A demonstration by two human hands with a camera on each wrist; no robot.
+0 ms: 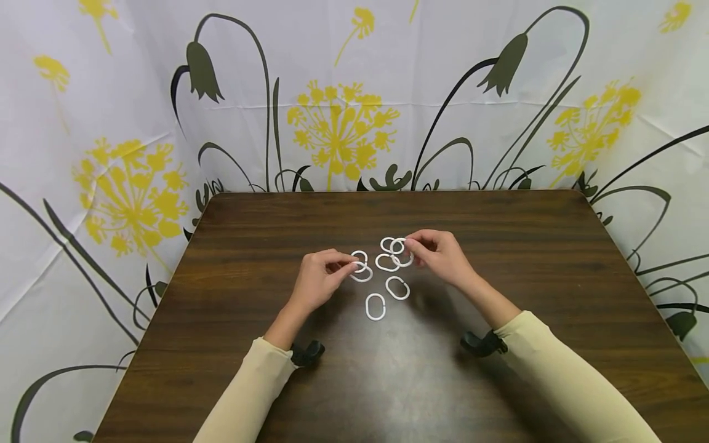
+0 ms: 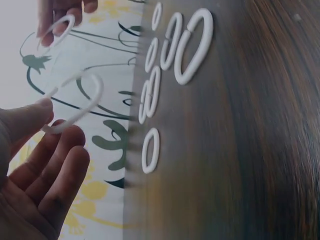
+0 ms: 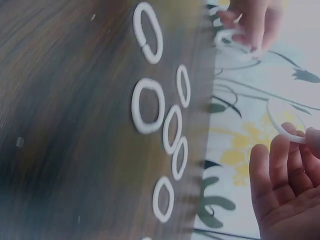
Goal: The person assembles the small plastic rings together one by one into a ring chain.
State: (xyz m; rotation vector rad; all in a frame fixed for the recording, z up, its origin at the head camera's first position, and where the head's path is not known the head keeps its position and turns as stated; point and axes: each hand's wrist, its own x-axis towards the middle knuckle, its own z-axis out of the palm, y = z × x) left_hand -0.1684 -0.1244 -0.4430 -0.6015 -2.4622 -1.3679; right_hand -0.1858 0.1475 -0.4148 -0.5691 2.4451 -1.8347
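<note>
My left hand [image 1: 321, 277] pinches a white oval shower curtain ring [image 2: 98, 94] between thumb and fingertips, above the table. A small gap shows in that ring's side. My right hand [image 1: 440, 253] holds a similar ring [image 3: 275, 123] by one end, with its other fingers spread loosely below. In the head view, both held rings overlap rings lying on the table behind them. Two table rings lie nearer to me: a front ring [image 1: 367, 307] and another ring [image 1: 389, 290] just beyond it, both with gaps. Several more, such as one ring [image 1: 378, 263], are grouped close to my right fingertips.
The dark wood-grain table [image 1: 221, 234] reaches back to a white curtain [image 1: 244, 154] with yellow and green plant prints. A black wrist strap mount [image 1: 308, 354] sits at my left sleeve, and another black mount [image 1: 480, 343] at my right.
</note>
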